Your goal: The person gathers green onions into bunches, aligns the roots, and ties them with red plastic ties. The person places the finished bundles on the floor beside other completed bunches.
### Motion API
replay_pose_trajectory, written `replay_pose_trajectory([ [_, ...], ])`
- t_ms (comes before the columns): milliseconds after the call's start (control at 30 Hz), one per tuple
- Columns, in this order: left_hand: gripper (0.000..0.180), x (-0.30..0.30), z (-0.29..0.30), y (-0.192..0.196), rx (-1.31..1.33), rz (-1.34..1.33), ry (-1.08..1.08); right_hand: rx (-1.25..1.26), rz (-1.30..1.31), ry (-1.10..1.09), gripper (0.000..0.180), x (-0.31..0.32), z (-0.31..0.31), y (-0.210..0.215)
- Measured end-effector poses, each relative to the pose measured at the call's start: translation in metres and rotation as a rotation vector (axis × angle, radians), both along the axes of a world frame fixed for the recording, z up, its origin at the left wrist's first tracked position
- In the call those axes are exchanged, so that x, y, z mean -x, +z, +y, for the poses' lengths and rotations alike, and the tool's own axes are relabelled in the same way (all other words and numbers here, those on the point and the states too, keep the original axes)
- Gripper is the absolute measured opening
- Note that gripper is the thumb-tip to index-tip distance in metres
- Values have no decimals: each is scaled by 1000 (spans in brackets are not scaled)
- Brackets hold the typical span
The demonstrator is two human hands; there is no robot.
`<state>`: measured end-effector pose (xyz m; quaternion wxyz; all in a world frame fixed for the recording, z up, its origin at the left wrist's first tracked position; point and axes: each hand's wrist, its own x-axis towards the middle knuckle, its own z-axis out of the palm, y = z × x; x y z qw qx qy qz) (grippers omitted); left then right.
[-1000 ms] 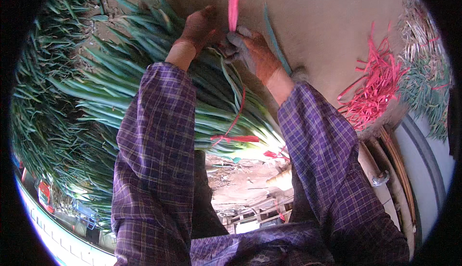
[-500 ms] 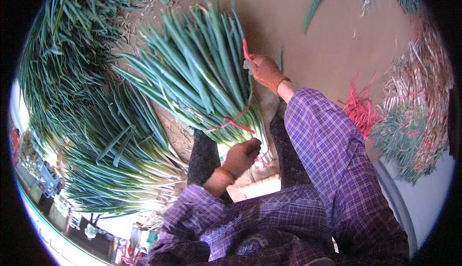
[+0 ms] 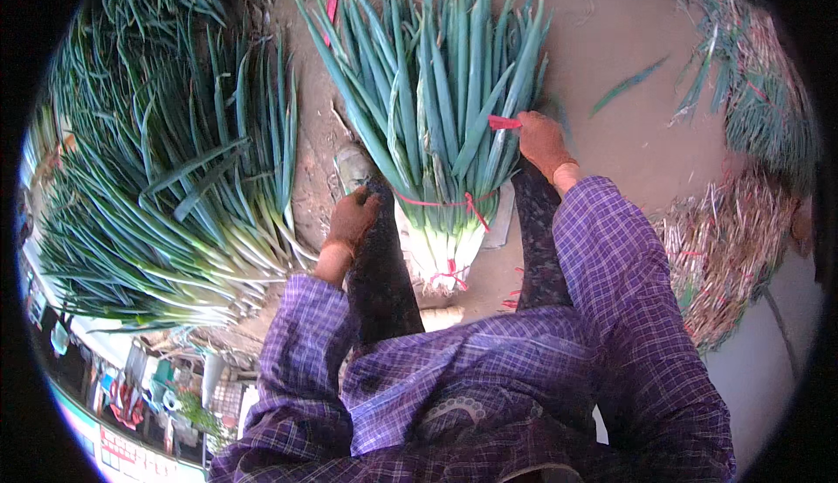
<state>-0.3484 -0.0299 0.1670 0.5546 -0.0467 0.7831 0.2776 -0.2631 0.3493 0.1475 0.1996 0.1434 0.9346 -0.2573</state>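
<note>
A large bundle of green onions (image 3: 449, 90) stands between my legs, leaves fanning away from me and white ends toward me. One red tie (image 3: 428, 203) circles its middle and another red tie (image 3: 451, 273) binds it near the roots. At its right side my right hand (image 3: 546, 144), in a brown-orange glove, is closed on a red strip (image 3: 504, 122) that lies against the leaves. Another piece of red strip (image 3: 331, 11) shows at the bundle's far left. My left hand (image 3: 351, 221), gloved alike, is curled beside my left knee, apart from the onions; its grasp is hidden.
Loose green onions (image 3: 157, 195) lie in a broad heap on the left. On the right are a pile of dry, pale stalks (image 3: 729, 251) and more greens (image 3: 768, 116). A single leaf (image 3: 628, 86) lies on the floor. My left shoe (image 3: 353, 167) is beside the bundle.
My left hand has moved from the bundle's white ends leftward and away from me. The bundle now stands straighter, and my right hand has shifted right, still with the red strip. The view has turned.
</note>
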Motion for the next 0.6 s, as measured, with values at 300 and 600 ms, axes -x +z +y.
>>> replay_pose_trajectory([
  [300,52,-47,-3,-123,149,222,530,104,-162,503,13,39,29,-8],
  [600,46,-45,141,-155,498,541,518,-18,-434,1100,13,58,-42,71],
])
